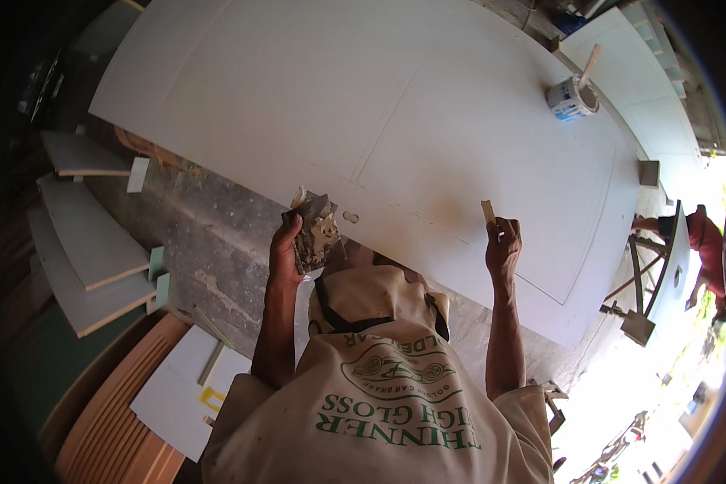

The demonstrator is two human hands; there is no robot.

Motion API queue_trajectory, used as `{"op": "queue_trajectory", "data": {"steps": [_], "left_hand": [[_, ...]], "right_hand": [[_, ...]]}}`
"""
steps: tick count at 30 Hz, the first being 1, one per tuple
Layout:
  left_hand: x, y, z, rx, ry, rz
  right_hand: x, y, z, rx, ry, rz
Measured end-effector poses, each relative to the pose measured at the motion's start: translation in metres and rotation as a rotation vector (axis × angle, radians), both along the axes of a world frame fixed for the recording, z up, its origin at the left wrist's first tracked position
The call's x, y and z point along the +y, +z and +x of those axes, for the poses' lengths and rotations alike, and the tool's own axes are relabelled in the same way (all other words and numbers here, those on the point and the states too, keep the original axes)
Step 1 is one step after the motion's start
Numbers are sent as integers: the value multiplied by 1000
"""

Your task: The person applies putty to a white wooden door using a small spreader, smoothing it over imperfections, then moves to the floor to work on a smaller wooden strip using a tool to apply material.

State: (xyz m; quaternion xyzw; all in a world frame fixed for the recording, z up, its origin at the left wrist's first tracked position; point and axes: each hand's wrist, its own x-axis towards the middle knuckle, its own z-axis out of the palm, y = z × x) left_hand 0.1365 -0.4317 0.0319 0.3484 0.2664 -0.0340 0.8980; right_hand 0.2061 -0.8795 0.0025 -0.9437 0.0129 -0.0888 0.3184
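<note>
My left hand [286, 250] grips a small dirty board [315, 230] caked with pale filler, held just off the near edge of a large white door panel [395, 113]. In my right hand [504, 246] a thin pale scraper [488, 211] is pinched, its tip against the panel's near edge. A small lock hole [351, 216] in the panel lies between my hands. A brownish smudge [452, 211] marks the panel left of the scraper.
A paint can [571, 98] with a stir stick stands on the panel's far right. White boards [89, 242] and an orange ribbed panel [113, 419] lie on the left floor. Another person in red [706, 246] bends at a metal stand [649, 282] on the right.
</note>
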Motion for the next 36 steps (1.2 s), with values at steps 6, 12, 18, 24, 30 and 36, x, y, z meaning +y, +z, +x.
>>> {"op": "queue_trajectory", "data": {"steps": [6,12,18,24,30,36], "left_hand": [[29,-14,-31,11,170,7],[34,-13,-80,37,331,-18],[10,-22,-135,66,500,-13],[-35,-25,-166,110,598,-27],[-78,-19,-178,60,625,-39],[-108,-19,-185,25,653,-41]], "right_hand": [[132,27,22,8,453,-129],[198,14,45,-59,726,-161],[216,8,57,-196,862,-145],[212,8,62,-148,890,-273],[206,1,70,-313,988,-194],[208,-13,75,-348,989,-202]]}}
